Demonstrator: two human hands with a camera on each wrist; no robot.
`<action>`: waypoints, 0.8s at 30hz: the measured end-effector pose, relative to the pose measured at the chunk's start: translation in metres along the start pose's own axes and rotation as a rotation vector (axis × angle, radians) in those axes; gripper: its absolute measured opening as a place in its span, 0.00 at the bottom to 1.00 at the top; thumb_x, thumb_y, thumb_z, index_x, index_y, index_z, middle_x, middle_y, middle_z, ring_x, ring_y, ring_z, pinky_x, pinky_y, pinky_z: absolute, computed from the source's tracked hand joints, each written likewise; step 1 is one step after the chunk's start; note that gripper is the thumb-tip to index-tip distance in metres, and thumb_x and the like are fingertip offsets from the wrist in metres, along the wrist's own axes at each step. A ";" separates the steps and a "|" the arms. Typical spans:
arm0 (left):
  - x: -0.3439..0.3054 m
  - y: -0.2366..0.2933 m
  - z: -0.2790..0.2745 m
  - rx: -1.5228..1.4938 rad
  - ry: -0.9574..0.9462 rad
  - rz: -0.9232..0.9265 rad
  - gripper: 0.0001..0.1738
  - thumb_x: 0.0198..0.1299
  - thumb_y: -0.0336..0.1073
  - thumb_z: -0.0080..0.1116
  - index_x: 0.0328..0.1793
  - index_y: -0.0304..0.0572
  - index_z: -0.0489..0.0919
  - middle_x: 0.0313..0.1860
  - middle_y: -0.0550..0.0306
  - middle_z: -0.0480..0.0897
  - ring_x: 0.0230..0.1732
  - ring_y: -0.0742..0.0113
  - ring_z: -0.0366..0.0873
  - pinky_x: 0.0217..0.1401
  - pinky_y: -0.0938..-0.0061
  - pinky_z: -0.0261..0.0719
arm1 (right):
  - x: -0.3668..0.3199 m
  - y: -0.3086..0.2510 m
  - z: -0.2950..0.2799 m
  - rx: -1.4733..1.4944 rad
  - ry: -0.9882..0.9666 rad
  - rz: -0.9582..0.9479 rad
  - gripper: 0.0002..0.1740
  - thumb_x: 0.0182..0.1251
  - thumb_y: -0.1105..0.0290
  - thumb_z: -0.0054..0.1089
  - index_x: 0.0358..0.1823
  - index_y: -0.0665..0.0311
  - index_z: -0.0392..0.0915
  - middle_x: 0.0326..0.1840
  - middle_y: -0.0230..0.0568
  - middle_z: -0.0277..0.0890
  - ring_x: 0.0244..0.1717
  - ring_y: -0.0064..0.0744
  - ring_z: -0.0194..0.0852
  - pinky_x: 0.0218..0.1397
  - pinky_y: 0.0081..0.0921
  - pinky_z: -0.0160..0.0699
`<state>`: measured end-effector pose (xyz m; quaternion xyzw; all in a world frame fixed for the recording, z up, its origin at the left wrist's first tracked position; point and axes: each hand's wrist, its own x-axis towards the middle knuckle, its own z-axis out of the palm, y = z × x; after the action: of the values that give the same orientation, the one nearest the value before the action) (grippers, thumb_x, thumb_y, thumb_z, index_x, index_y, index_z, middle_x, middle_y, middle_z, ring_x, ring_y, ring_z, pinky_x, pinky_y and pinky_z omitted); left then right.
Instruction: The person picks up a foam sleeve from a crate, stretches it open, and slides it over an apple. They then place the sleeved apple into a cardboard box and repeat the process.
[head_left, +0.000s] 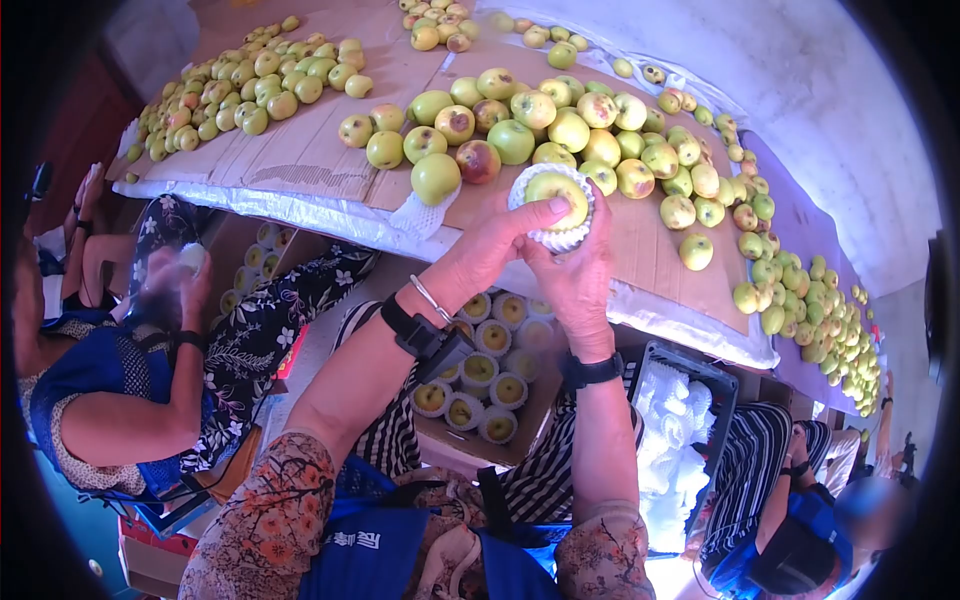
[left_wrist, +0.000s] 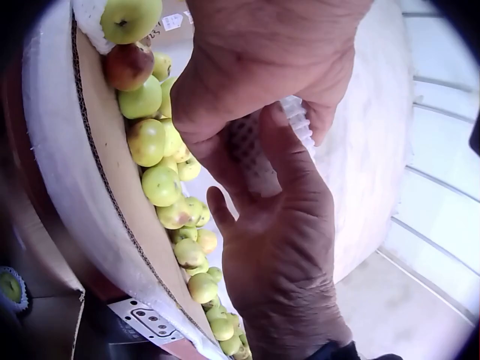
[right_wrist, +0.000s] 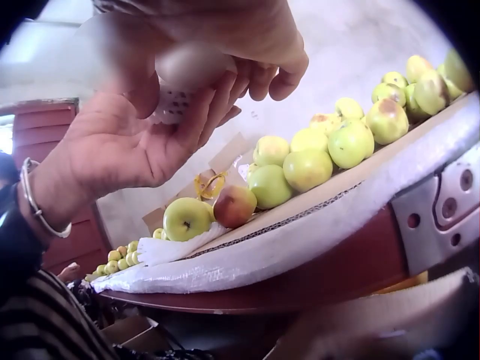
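Note:
A yellow-green apple [head_left: 560,188] sits in a white foam net [head_left: 563,240], held up in front of the table edge. My left hand [head_left: 487,245], with a bracelet and a black wrist strap, grips it from the left, thumb laid over the apple. From the right and below, my right hand [head_left: 577,285] holds the same netted apple with its fingers round the net. In the left wrist view the net [left_wrist: 255,154] shows between both hands, the apple mostly hidden. Close to my left hand, a green apple [head_left: 436,178] rests on another foam net [head_left: 420,216] at the table's edge.
Loose apples [head_left: 600,145], several with brown spots, lie across the cardboard-covered table [head_left: 330,165]. Below its edge stand a carton [head_left: 520,440] of netted apples and a dark crate [head_left: 722,400] of white foam nets. People sit at left [head_left: 120,400] and right [head_left: 800,530].

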<state>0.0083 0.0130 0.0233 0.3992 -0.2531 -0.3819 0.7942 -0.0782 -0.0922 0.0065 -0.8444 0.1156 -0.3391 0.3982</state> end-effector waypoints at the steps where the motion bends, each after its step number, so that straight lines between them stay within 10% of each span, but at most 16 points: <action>1: 0.000 0.000 0.001 -0.027 0.010 -0.013 0.26 0.62 0.44 0.65 0.62 0.38 0.74 0.54 0.59 0.80 0.55 0.71 0.78 0.57 0.74 0.77 | 0.000 0.001 0.001 -0.030 0.004 -0.011 0.58 0.44 0.69 0.79 0.75 0.73 0.50 0.63 0.62 0.66 0.64 0.58 0.68 0.69 0.44 0.67; 24: 0.004 -0.003 0.002 0.357 -0.027 0.112 0.30 0.61 0.45 0.67 0.64 0.37 0.73 0.56 0.56 0.79 0.57 0.70 0.77 0.59 0.74 0.76 | -0.002 -0.009 -0.013 -0.009 -0.006 -0.053 0.64 0.47 0.74 0.74 0.80 0.68 0.36 0.73 0.64 0.57 0.72 0.56 0.62 0.72 0.43 0.65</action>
<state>0.0077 0.0075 0.0223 0.5138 -0.3493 -0.2913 0.7275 -0.0887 -0.0930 0.0183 -0.8500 0.0935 -0.3466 0.3856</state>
